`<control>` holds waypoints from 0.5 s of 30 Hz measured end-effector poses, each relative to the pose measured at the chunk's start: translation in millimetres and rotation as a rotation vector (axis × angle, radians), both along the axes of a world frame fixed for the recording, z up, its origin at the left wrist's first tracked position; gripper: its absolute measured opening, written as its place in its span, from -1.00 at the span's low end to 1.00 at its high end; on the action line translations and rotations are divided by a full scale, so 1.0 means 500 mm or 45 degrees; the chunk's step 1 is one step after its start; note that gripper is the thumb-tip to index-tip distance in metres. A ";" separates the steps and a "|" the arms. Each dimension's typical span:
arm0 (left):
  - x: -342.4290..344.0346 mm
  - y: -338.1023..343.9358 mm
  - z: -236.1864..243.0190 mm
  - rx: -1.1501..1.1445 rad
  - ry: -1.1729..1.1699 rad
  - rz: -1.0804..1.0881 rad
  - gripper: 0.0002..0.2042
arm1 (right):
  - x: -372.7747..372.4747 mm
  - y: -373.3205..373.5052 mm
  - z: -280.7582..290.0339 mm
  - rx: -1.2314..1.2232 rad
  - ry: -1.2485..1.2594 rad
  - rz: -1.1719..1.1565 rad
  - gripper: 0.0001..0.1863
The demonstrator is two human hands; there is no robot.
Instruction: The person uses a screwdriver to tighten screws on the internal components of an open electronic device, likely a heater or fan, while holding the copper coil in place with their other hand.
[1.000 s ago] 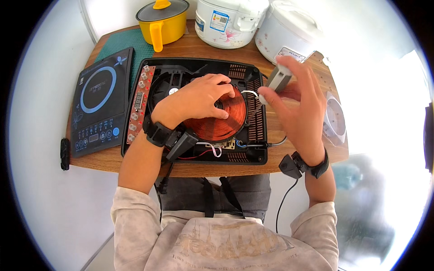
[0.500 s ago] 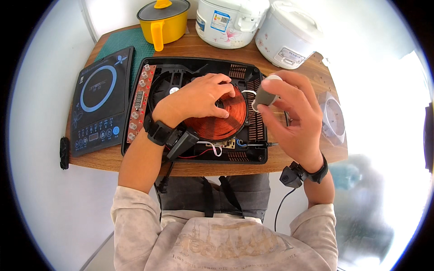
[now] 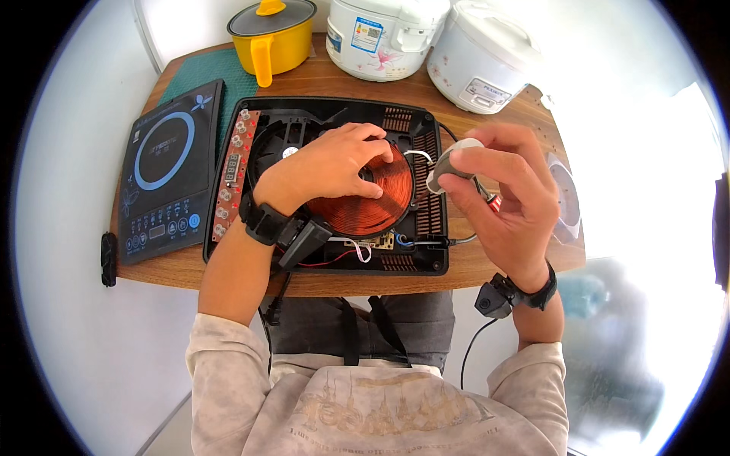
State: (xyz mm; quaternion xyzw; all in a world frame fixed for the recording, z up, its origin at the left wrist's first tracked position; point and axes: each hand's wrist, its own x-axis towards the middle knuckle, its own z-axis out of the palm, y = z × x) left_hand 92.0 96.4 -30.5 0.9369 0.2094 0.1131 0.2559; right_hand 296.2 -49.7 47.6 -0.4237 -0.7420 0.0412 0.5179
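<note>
An opened induction cooker base lies on the table before me, showing its copper coil and a red circuit board. My left hand is over the coil, thumb and fingers bent but apart, with nothing visible between them. Beyond the base's right edge, my right hand pinches a small grey cylinder with white ends, held tilted. Part of a red-and-white striped object shows behind that hand; its kind is hidden. White wires run from the coil's edge.
The black cooker top panel leans left of the base, partly on a green mat. Behind stand a yellow pot and two white rice cookers. A white power strip sits at right. A grey cord leaves the base.
My right hand has moved slightly right and tilted the grey cylinder further. The red-and-white striped object has come into view behind it. My left hand stays nearly still.
</note>
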 end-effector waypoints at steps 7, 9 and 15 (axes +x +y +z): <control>0.002 -0.001 0.003 -0.004 -0.001 0.001 -0.55 | -0.007 -0.003 -0.005 -0.039 0.116 0.018 -0.58; 0.001 -0.001 0.002 -0.003 -0.002 0.002 -0.55 | 0.000 -0.001 0.003 -0.031 -0.008 0.028 -0.55; 0.003 -0.002 0.005 -0.002 0.016 0.004 -0.55 | 0.011 0.003 -0.002 -0.018 -0.042 0.009 -0.55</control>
